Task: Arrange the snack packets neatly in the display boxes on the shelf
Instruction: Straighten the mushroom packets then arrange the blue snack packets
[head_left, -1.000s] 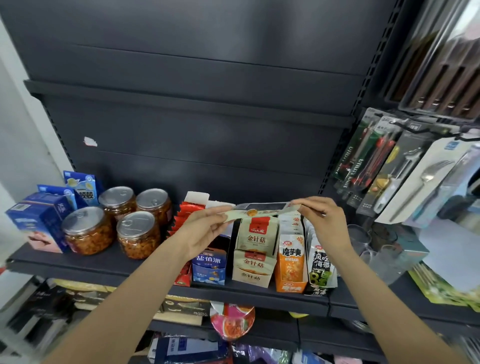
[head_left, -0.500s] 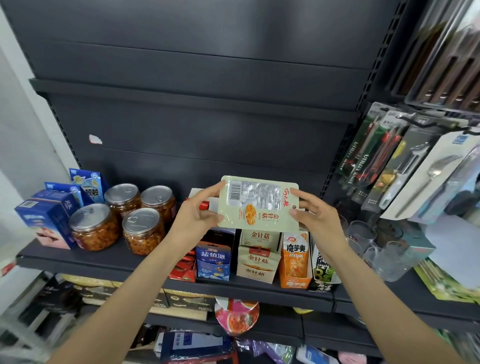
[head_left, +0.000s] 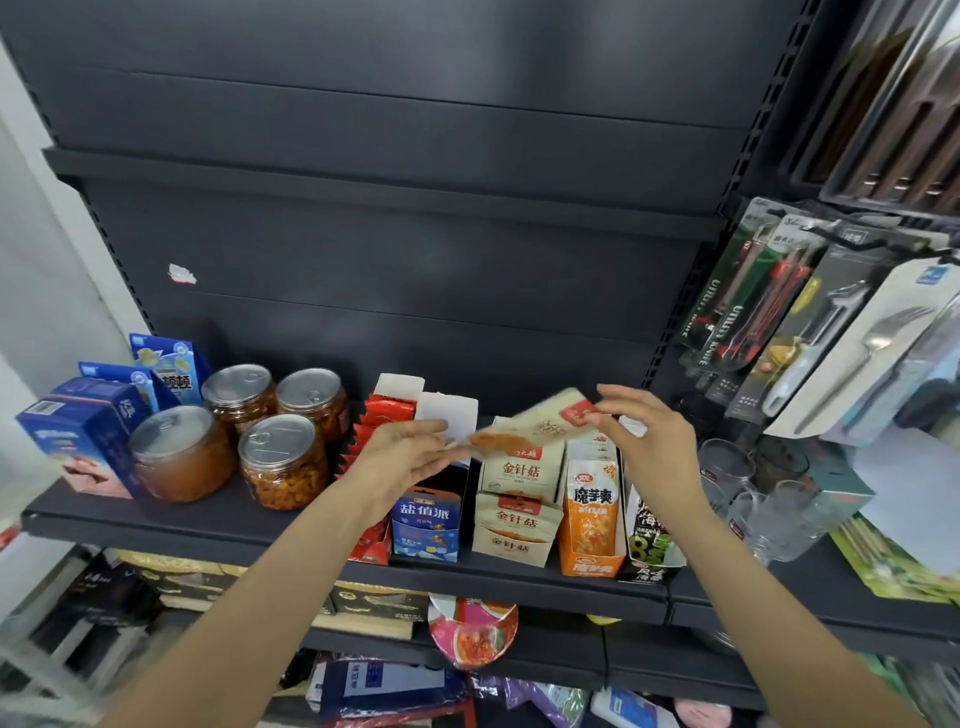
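A beige snack packet (head_left: 530, 428) with a red label, blurred by motion, hangs tilted just above the beige display box (head_left: 514, 522) on the dark shelf (head_left: 270, 525). My left hand (head_left: 410, 460) holds its lower left end. My right hand (head_left: 644, 441) pinches its raised right corner by the red label. More beige packets stand in that box. Beside it are an orange display box (head_left: 592, 525), a black-and-green one (head_left: 649, 543), a blue one (head_left: 426, 525) and a red one (head_left: 371, 540).
Several clear jars with metal lids (head_left: 283, 460) and blue cartons (head_left: 78, 431) fill the shelf's left part. Drinking glasses (head_left: 763, 499) stand to the right. Packaged cutlery (head_left: 831, 332) hangs at the right. Lower shelves hold mixed goods.
Half a second ago the packet was held up with its back label facing me. Now it is flipped, lower and tilted over the beige box, with both hands lower too.
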